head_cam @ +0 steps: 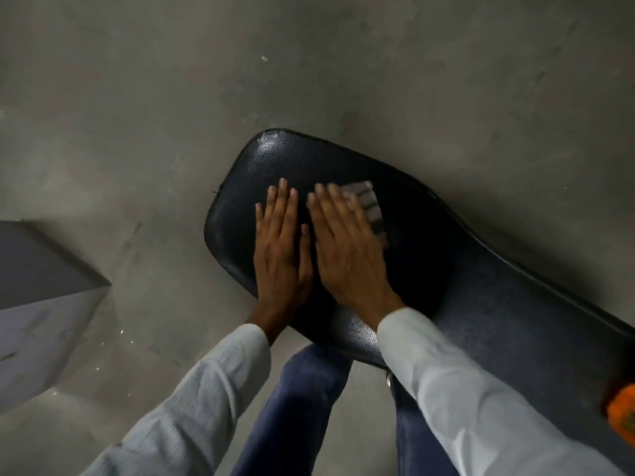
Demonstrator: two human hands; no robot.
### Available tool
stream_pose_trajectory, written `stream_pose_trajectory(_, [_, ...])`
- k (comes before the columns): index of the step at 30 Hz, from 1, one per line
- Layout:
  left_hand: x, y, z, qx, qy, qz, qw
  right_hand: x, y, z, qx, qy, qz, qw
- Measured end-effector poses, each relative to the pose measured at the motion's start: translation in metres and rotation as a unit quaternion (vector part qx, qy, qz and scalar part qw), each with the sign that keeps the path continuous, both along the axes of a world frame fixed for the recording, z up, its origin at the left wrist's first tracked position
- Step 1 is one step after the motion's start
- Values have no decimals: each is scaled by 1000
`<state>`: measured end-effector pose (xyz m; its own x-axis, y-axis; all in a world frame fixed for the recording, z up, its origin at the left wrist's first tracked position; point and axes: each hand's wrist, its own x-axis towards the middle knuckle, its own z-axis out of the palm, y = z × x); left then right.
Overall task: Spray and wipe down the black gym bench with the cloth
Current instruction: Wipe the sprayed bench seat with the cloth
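The black padded gym bench (481, 280) runs from the middle of the view down to the right edge, its rounded end at the upper left. My left hand (281, 249) lies flat on the pad near that end, fingers straight and together, holding nothing. Right beside it, my right hand (347, 249) presses flat on a pale grey striped cloth (369, 204), which shows past my fingers on the right side. Most of the cloth is hidden under the palm. An orange object (623, 415), cut off at the right edge, rests on the bench.
Grey concrete floor (171, 97) surrounds the bench. A grey box-like block (37, 304) stands at the left edge. My legs in blue trousers (299, 407) are below the bench's near edge.
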<state>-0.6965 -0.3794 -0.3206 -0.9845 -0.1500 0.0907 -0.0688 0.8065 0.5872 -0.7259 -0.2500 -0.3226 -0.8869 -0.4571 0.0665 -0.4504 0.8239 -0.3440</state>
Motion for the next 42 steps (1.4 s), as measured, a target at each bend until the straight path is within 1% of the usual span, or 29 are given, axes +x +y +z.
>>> stream_pose_trajectory(2, [0,7,1,-5,7,9,1000,-33,0,-3,5,15,11,1000])
stream_pose_trajectory(3, [1,11,1,-15,6,1,1000,-46,7,-4,14,16,-24,1000])
stream_pose_trajectory(5, [0,16,0,-42,-7,-34,999,-48,31,-1,35,-3,-154,987])
stream_pose_trajectory(6, [0,18,-2,-60,-16,-53,997,-36,46,2,50,-16,-217,975])
stream_pose_trajectory(7, [-1,19,-3,-78,-25,-67,994,-18,60,7,70,-27,-259,963])
stream_pose_trajectory(8, [-1,20,-5,-95,-32,-73,992,7,70,11,91,-42,-271,957])
stream_pose_trajectory(9, [-1,21,-6,-106,-35,-73,991,34,73,15,116,-62,-255,958])
stream_pose_trajectory(11, [0,21,-8,-110,-38,-68,991,82,66,15,162,-105,-165,967])
stream_pose_trajectory(12, [0,20,-8,-105,-39,-67,991,92,59,13,168,-114,-119,972])
stream_pose_trajectory(13, [0,20,-8,-100,-40,-66,992,91,53,9,166,-110,-84,976])
stream_pose_trajectory(15, [1,19,-8,-96,-41,-69,992,63,45,2,146,-89,-44,984])
stream_pose_trajectory(17, [0,20,-8,-105,-42,-77,991,23,46,-2,118,-56,-34,991])
stream_pose_trajectory(19, [2,22,-6,-110,-45,-83,989,-6,63,-4,80,-46,-89,992])
stream_pose_trajectory(21, [6,28,-2,-105,-45,-91,989,-6,90,-2,65,-44,-213,974])
stream_pose_trajectory(23, [10,39,2,-91,-42,-108,989,23,117,3,70,-46,-334,939])
stream_pose_trajectory(24, [13,46,2,-83,-41,-124,988,47,124,7,77,-54,-365,926])
stream_pose_trajectory(25, [17,54,1,-79,-40,-141,986,74,125,11,90,-69,-372,921])
stream_pose_trajectory(26, [20,60,-1,-81,-41,-154,984,101,118,14,109,-96,-349,926])
stream_pose_trajectory(27, [23,65,-3,-84,-43,-160,983,123,108,15,129,-122,-302,937])
stream_pose_trajectory(29, [25,68,-6,-74,-46,-154,984,140,89,10,137,-143,-206,958])
stream_pose_trajectory(32, [26,70,-7,-60,-44,-142,987,101,95,-2,130,-123,-109,978])
stream_pose_trajectory(33, [26,71,-7,-67,-42,-139,987,86,106,-4,124,-108,-86,983])
stream_pose_trajectory(34, [26,73,-7,-72,-41,-135,987,75,119,-5,109,-101,-85,985])
stream_pose_trajectory(35, [26,75,-6,-73,-40,-133,988,69,132,-4,92,-94,-110,985])
stream_pose_trajectory(37, [27,84,-3,-69,-35,-141,987,74,152,-1,71,-85,-218,970])
stream_pose_trajectory(39, [29,99,0,-56,-28,-170,983,100,160,4,66,-89,-344,932])
stream_pose_trajectory(40, [31,107,1,-44,-28,-187,981,117,156,7,69,-97,-388,914])
stream_pose_trajectory(41, [33,114,1,-32,-29,-201,979,134,148,9,79,-111,-405,904])
stream_pose_trajectory(42, [36,120,-1,-22,-34,-209,977,151,137,9,91,-135,-393,905])
